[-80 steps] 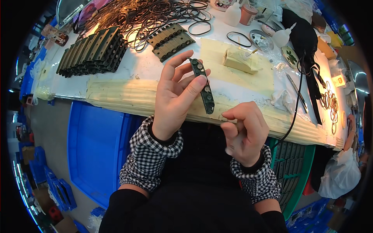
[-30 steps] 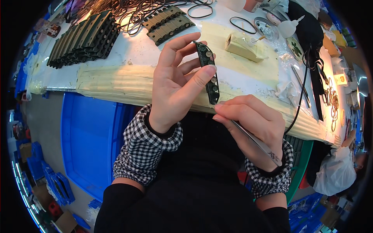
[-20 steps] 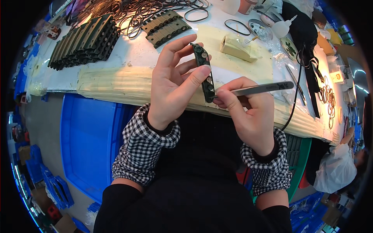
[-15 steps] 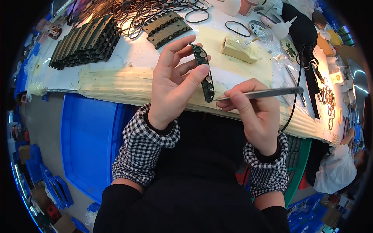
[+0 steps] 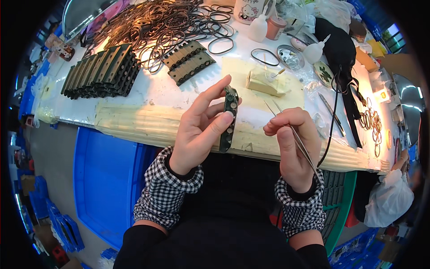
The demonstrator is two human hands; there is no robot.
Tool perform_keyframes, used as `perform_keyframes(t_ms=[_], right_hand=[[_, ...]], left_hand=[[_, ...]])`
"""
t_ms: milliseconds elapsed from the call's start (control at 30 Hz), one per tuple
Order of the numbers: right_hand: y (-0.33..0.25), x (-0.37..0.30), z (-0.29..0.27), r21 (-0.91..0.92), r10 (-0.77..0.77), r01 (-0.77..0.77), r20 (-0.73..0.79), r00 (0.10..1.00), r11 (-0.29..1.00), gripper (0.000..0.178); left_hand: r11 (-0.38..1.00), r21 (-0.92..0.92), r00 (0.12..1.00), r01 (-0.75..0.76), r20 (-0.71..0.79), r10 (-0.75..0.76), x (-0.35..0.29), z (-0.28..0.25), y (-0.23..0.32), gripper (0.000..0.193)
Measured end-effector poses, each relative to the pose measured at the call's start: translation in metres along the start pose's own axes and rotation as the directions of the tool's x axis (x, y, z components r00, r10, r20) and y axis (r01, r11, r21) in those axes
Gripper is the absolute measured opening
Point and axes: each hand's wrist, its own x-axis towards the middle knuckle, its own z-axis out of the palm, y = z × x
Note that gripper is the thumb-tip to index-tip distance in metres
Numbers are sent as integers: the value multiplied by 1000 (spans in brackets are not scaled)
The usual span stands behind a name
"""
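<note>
My left hand (image 5: 197,130) grips a narrow dark green circuit-board strip (image 5: 227,136) between thumb and fingers. The strip stands nearly upright, with round silvery parts along its face, just above the front edge of the table. In my right hand (image 5: 296,145) is a pair of metal tweezers (image 5: 307,156), lying across the palm. Its two tips are spread and point up and to the left, apart from the strip. Beyond my hands rests a cream-coloured block (image 5: 265,83) on a yellowish sheet. Further left lies a small set of similar green strips (image 5: 190,62).
A stacked pile of strips (image 5: 101,71) sits at the far left. Behind it spreads a heap of dark loops (image 5: 148,22). White squeeze bottles (image 5: 258,29), a pinkish cup (image 5: 275,28) and a black cable (image 5: 333,121) are to the right. Below the table stand a blue bin (image 5: 109,188) and a green crate (image 5: 350,193).
The tweezers' tips have left the strip's lower end and swung upward, opening apart. The strip has moved slightly lower and left, its lower end now leaning left.
</note>
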Motion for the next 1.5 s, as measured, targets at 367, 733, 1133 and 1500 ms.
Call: perform_keyframes(t_ms=[367,733,1133,1500], right_hand=[[-3,26,-15,-75,-22,46,303,953,996,25],[11,13,-15,84,229,-271,331,915,959,15],[10,8,-9,2,259,-271,293,921,963,12],[15,8,-13,29,272,-295,309,911,955,12]], left_hand=[[949,-190,932,251,312,-184,-6,-8,9,22],[809,561,977,-175,204,70,-7,0,26,26],[426,815,864,-393,168,474,-11,11,-1,28],[354,861,854,-366,159,496,-10,17,-5,30]])
